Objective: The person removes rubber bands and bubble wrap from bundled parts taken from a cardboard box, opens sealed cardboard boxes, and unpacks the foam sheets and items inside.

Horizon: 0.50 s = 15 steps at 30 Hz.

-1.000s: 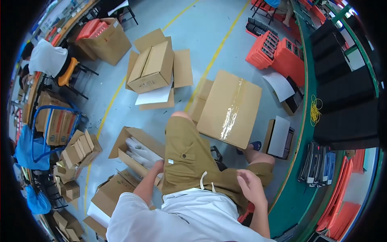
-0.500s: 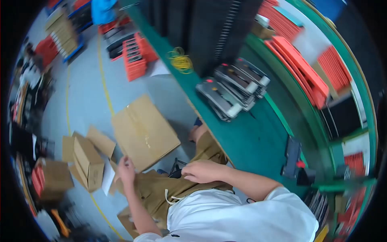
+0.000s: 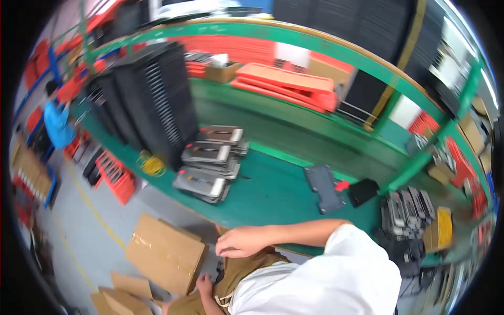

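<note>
Near the front edge of the green bench (image 3: 273, 184), my right hand (image 3: 242, 241) hangs above my brown shorts, its fingers curled and what they hold, if anything, hidden. Lower down, my left hand (image 3: 205, 285) is beside my thigh, small in view, its fingers not clear. A large taped cardboard box (image 3: 165, 254) stands on the floor to the left of both hands. On the bench lie stacks of grey-black flat parts (image 3: 205, 168), and farther right a single dark grey part (image 3: 324, 189) beside a small red piece.
Tall black stacks (image 3: 152, 100) stand at the bench's left part, with yellow cord (image 3: 151, 164) near them. Red trays (image 3: 286, 86) lie on the shelf behind. More parts (image 3: 407, 210) stand at right. A co-worker in blue (image 3: 59, 123) sits at far left. An open carton (image 3: 123, 296) is below.
The view has swung right from the floor and boxes to the bench. My left hand has moved away from the open carton, down beside my thigh; my right hand is now near the bench edge.
</note>
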Each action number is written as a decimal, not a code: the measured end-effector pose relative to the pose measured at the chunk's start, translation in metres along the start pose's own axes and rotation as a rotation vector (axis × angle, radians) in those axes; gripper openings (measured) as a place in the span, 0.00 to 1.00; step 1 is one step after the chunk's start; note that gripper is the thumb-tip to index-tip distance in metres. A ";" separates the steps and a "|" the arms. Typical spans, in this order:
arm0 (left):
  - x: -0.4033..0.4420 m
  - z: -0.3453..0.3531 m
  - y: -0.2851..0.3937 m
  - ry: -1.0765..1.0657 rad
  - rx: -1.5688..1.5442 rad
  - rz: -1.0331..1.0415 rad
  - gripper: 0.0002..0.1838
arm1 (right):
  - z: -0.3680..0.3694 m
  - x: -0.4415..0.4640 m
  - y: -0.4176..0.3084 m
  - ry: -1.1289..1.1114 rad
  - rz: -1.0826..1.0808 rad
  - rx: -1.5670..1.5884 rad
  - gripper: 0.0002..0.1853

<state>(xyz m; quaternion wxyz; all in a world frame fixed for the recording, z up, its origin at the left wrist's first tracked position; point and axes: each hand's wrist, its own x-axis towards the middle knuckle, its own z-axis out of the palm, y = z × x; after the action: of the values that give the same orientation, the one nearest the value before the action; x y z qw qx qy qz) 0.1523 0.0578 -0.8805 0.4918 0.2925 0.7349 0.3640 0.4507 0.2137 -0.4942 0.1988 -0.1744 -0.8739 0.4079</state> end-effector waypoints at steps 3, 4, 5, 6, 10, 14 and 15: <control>-0.002 -0.005 0.013 -0.072 -0.029 -0.103 0.10 | -0.019 -0.015 -0.007 -0.140 -0.086 0.005 0.09; 0.000 -0.006 0.008 -0.090 0.012 -0.054 0.10 | -0.030 -0.020 -0.013 -0.113 -0.061 0.000 0.09; 0.004 -0.007 0.004 -0.094 0.037 -0.004 0.11 | -0.048 -0.019 -0.024 -0.100 -0.116 -0.104 0.08; 0.005 -0.004 0.000 -0.084 0.043 0.039 0.11 | -0.069 -0.017 -0.036 -0.110 -0.179 -0.207 0.07; 0.017 -0.003 -0.017 -0.113 0.248 0.132 0.10 | -0.181 0.001 -0.093 0.456 -0.333 -0.701 0.08; 0.014 0.005 -0.013 -0.041 0.078 0.084 0.10 | -0.324 0.035 -0.126 0.860 -0.139 -1.198 0.11; 0.011 0.008 -0.010 0.002 0.041 0.090 0.10 | -0.363 0.046 -0.121 0.893 -0.017 -1.288 0.11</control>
<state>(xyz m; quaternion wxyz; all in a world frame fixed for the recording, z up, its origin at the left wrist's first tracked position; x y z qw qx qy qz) 0.1553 0.0630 -0.8962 0.4683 0.3348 0.7287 0.3708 0.5719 0.3957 -0.1763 0.3943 -0.3963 -0.7768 -0.2899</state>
